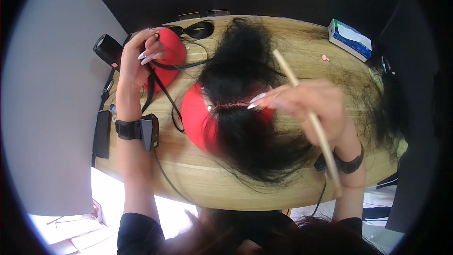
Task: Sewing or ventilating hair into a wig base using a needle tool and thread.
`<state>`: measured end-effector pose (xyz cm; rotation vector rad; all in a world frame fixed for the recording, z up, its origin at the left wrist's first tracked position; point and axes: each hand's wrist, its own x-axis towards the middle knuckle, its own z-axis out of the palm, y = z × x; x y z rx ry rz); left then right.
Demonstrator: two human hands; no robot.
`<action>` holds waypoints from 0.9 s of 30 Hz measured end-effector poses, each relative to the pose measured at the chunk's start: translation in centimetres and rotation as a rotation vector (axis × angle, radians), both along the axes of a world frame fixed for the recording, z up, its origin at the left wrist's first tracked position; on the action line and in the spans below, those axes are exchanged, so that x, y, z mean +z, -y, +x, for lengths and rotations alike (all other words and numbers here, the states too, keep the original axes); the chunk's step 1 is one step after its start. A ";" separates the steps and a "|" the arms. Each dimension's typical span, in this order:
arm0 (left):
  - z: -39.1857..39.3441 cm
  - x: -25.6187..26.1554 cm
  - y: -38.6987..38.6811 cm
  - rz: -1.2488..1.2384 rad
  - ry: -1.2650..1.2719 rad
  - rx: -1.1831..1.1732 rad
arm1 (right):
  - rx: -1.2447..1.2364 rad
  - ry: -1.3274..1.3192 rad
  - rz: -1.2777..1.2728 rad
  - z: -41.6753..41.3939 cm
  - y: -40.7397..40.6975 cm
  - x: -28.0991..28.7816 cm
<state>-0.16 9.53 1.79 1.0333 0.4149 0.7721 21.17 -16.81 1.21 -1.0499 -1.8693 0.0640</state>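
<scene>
Black hair (240,81) lies over a red rounded form (196,117) on the table, split by a seam-like parting with a round-headed pin at its left end. My right hand (311,108) grips a pale thin stick (288,69), which slants past the palm; its fingertips are at the right end of the parting. My left hand (143,51) is raised over a second red form (173,51), its fingers closed on a dark strand of hair (161,85). Blurring hides whether the right fingertips hold a fine tool.
A blue and green box (350,40) stands at the back right. A small pink object (325,58) lies near it. Loose hair (385,106) spreads along the right side. A black cylindrical device (108,51) and a dark flat object (102,134) are at the left edge.
</scene>
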 end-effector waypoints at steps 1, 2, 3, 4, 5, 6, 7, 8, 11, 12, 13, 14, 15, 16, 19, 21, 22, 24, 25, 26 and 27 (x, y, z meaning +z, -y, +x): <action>-0.4 -0.2 -0.7 -0.006 0.015 -0.044 | 0.016 0.063 -0.061 -0.5 0.2 0.3; -1.1 -0.6 -1.9 -0.011 0.030 -0.086 | -0.018 0.132 -0.093 -0.9 0.1 0.3; -1.4 -0.6 -2.3 -0.019 0.042 -0.132 | -0.029 0.146 -0.099 -1.1 0.0 0.1; -1.6 -0.6 -2.6 -0.066 0.042 -0.127 | -0.039 0.159 -0.105 -1.4 0.0 -0.1; -1.9 -0.6 -2.8 -0.054 0.027 -0.074 | -0.048 0.173 -0.110 -1.5 0.0 -0.3; -2.0 -0.5 -2.9 -0.040 0.013 -0.020 | -0.050 0.175 -0.120 -1.6 -0.1 -0.3; -2.2 -0.4 -3.0 -0.027 -0.002 0.034 | -0.054 0.163 -0.103 -1.6 -0.2 -0.4; -2.6 -0.3 -3.3 -0.007 -0.003 0.045 | -0.058 0.150 -0.085 -1.6 -0.3 -0.5; -3.0 -0.2 -3.3 0.048 0.012 0.125 | -0.059 0.123 -0.059 -1.6 -0.6 -0.9; -2.9 0.2 -2.8 0.072 -0.038 0.187 | -0.059 0.117 -0.051 -1.6 -0.8 -1.0; -3.0 0.1 -3.0 0.120 -0.060 0.184 | -0.052 0.118 -0.047 -1.5 -1.0 -1.1; -3.2 0.0 -3.2 0.168 -0.081 0.181 | -0.044 0.119 -0.043 -1.6 -1.1 -1.1; -3.3 -0.1 -3.2 0.214 -0.102 0.177 | -0.037 0.121 -0.043 -1.6 -1.3 -1.2; -3.2 -0.1 -3.1 0.225 -0.135 0.192 | -0.042 0.137 -0.027 -1.6 -1.7 -1.3; -3.1 0.1 -2.8 0.262 -0.205 0.212 | -0.045 0.158 -0.029 -1.6 -3.0 -1.5; -3.2 0.1 -2.9 0.293 -0.214 0.189 | -0.034 0.137 -0.096 -1.8 -3.8 -1.3; -3.2 0.2 -2.8 0.308 -0.209 0.185 | -0.038 0.132 -0.070 -2.0 -4.5 -1.5; -3.3 0.6 -2.5 0.337 -0.201 0.178 | -0.048 0.115 -0.058 -1.9 -6.1 -2.1; -3.4 0.7 -2.4 0.354 -0.197 0.169 | -0.052 0.106 -0.051 -1.8 -6.9 -2.5; -3.6 0.9 -2.2 0.370 -0.192 0.159 | -0.041 -0.001 -0.142 -1.8 -7.5 -2.8; -3.7 1.1 -2.1 0.388 -0.186 0.148 | -0.037 -0.006 -0.231 -1.6 -8.0 -2.4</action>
